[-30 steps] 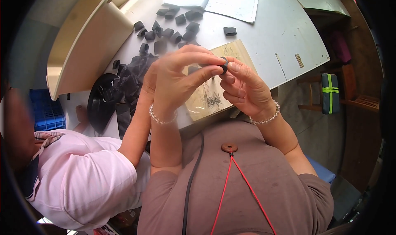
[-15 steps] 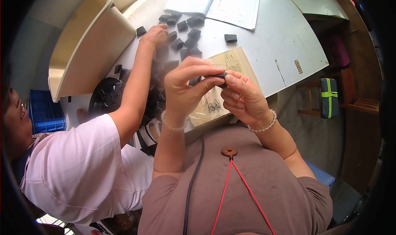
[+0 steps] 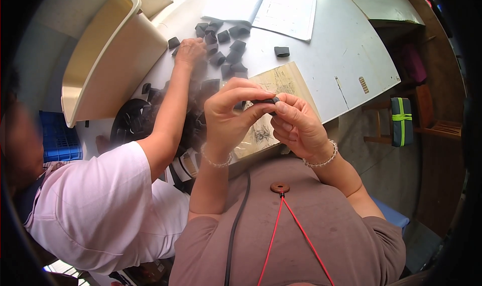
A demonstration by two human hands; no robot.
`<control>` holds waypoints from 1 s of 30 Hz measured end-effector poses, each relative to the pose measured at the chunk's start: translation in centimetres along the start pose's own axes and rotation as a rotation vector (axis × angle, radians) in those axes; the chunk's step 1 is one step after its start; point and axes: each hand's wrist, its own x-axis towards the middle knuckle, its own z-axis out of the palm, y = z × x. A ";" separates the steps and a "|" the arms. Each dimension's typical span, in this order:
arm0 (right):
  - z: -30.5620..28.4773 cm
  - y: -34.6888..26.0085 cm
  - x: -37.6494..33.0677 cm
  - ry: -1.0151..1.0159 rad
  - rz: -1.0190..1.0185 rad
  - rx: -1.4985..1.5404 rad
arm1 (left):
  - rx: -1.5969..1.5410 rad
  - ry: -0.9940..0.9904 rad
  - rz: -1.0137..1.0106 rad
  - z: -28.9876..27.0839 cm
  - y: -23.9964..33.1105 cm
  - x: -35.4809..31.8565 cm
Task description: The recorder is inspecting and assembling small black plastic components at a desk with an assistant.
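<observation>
A small black tube-like piece (image 3: 271, 101) is pinched between both hands over a worn, scratched board (image 3: 283, 79). The fingers and thumb of my left hand (image 3: 227, 110) close on its left part. My right hand (image 3: 300, 125) grips its right end between thumb and forefinger, the other fingers curled in. Fingers hide most of the piece. Past my hands, several short black sleeves (image 3: 238, 46) lie scattered on the white table (image 3: 334, 50). Another black sleeve (image 3: 282, 51) lies apart on the right.
At my left, a co-worker's hand (image 3: 191, 51) reaches among the black sleeves. Below that arm is a dark heap of black pieces (image 3: 131, 125). A cream bin (image 3: 113, 60) stands at the left, a blue crate (image 3: 60, 140) beneath it. Open papers (image 3: 286, 10) lie at the far side.
My hands have shifted slightly down and right, still holding the black piece. The co-worker's hand has moved a little down among the sleeves, and their head has turned.
</observation>
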 end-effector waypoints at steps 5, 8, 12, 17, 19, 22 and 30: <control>-0.5 0.2 0.3 -0.009 -0.001 0.017 | -0.068 -0.026 -0.086 -0.3 -0.5 -0.3; -0.7 0.4 0.5 -0.020 -0.013 0.017 | -0.073 -0.023 -0.055 -0.3 -0.5 -0.4; -0.8 0.3 0.5 0.000 -0.010 0.003 | -0.060 -0.046 -0.116 -0.5 -0.5 -0.2; -0.8 -0.4 0.4 0.009 -0.023 -0.085 | -0.099 0.008 -0.249 -0.2 0.0 -0.6; -0.1 -0.7 0.4 0.018 -0.041 -0.155 | -0.112 0.110 -0.198 -0.1 0.4 -0.8; 0.5 -1.0 0.4 0.125 -0.651 -0.583 | -0.013 0.090 -0.133 0.4 2.0 -0.1; -0.1 -1.6 0.4 0.042 -0.718 -0.839 | 0.210 0.010 -0.009 1.0 2.8 0.8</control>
